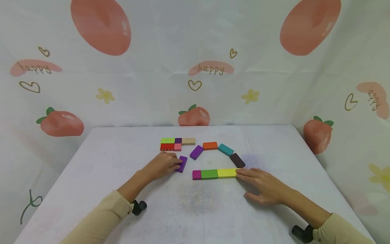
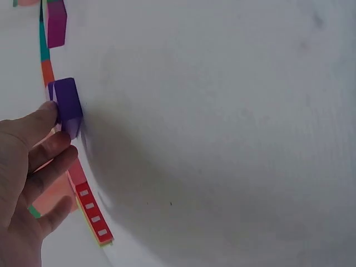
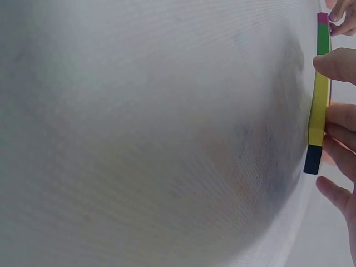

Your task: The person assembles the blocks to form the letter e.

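Pinched between the thumb and fingers of my left hand (image 1: 162, 165) is a purple block (image 1: 181, 164), seen close up in the left wrist view. My right hand (image 1: 265, 186) rests its fairly straight fingertips at the right end of a yellow block (image 1: 226, 173). That block joins a green block (image 1: 209, 174) and a magenta block (image 1: 196, 175) in a straight row. Curving above the row are another purple block (image 1: 196, 152), an orange block (image 1: 210, 146), a teal block (image 1: 225, 149) and a dark block (image 1: 237, 160), whose lower end is close to the right fingertips.
Behind my left hand lies a cluster: a lime block (image 1: 167, 140), a dark purple block (image 1: 178, 140), a tan block (image 1: 188, 141), a red block (image 1: 167, 147) with white squares and a pink block (image 1: 177, 147). A printed cloth (image 1: 146, 95) hangs behind the white table (image 1: 195, 217).
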`<state>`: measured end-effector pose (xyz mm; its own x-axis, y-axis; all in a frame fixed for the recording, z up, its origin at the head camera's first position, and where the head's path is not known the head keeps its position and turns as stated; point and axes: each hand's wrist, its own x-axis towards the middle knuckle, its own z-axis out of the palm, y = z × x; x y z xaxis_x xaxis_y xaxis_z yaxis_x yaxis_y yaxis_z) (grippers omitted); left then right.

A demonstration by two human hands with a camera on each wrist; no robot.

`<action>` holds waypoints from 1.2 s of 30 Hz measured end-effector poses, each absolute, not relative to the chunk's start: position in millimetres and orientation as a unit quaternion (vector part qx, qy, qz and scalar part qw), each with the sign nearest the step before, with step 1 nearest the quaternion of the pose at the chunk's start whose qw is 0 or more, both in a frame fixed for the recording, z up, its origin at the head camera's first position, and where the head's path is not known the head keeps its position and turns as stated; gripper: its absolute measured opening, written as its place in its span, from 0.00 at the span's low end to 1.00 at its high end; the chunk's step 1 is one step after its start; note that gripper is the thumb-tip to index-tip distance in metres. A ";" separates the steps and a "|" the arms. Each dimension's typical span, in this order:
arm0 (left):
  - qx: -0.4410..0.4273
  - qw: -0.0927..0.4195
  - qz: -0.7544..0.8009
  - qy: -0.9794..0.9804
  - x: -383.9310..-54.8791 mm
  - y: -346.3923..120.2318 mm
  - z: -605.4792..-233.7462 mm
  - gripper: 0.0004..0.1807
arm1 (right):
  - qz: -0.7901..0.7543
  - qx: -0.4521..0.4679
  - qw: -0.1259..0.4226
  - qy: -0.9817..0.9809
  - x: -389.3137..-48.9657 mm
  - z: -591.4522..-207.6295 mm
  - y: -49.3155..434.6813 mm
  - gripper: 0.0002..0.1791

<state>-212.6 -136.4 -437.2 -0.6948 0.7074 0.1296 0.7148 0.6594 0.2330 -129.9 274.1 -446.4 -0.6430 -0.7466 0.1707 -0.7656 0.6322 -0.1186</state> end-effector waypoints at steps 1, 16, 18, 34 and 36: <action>-0.393 0.012 -0.135 -0.909 -212.1 -135.2 -437.5 0.13 | 0.089 0.419 0.053 -0.902 -130.0 -446.2 274.0 0.37; -0.411 -0.006 -0.135 -0.902 -208.2 -119.5 -437.7 0.15 | 0.085 0.417 0.049 -0.903 -131.7 -444.7 273.2 0.36; -0.412 -0.008 -0.140 -0.900 -207.9 -118.0 -439.4 0.15 | 0.084 0.418 0.049 -0.903 -131.7 -445.2 273.3 0.36; -0.411 -0.014 -0.142 -0.900 -207.1 -109.6 -440.2 0.16 | 0.086 0.416 0.050 -0.904 -130.2 -445.6 273.1 0.35; -0.413 -0.013 -0.141 -0.900 -207.4 -109.5 -439.4 0.16 | 0.086 0.416 0.051 -0.904 -130.4 -445.5 273.0 0.35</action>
